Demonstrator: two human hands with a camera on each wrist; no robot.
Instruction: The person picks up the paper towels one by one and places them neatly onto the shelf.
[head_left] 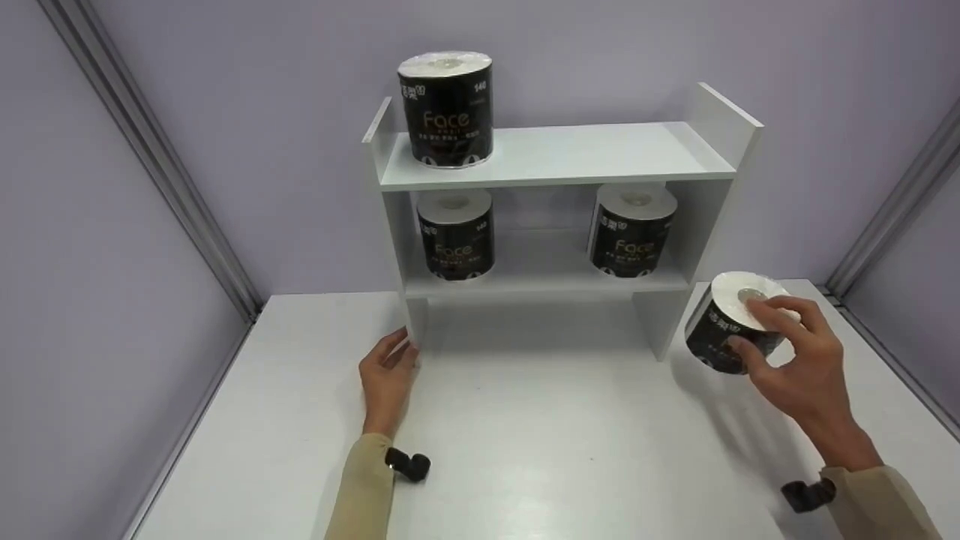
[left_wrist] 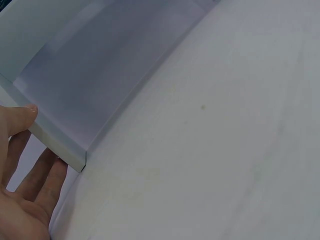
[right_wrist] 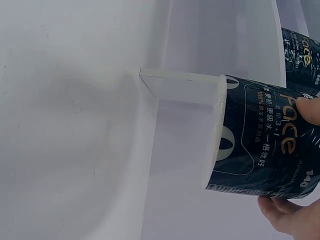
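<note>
To the right of the white shelf (head_left: 547, 289), my right hand (head_left: 799, 367) holds a paper roll (head_left: 724, 330) in a black "Face" wrapper. The roll is tilted and off the table, with the thumb on its side and fingers at its top. In the right wrist view, the roll's printed wrapper (right_wrist: 260, 135) faces the camera, close to the shelf's side panel. My left hand (head_left: 388, 382) grips the lower front edge of the shelf's left side panel (left_wrist: 60, 142), thumb on one face and fingers on the other.
A similar roll (head_left: 450, 112) stands at the left of the top board. On the middle board are a left roll (head_left: 457, 236) and a right roll (head_left: 631, 232). The shelf stands on a white table (head_left: 525, 450) against a pale wall (head_left: 600, 60), with metal-framed side walls.
</note>
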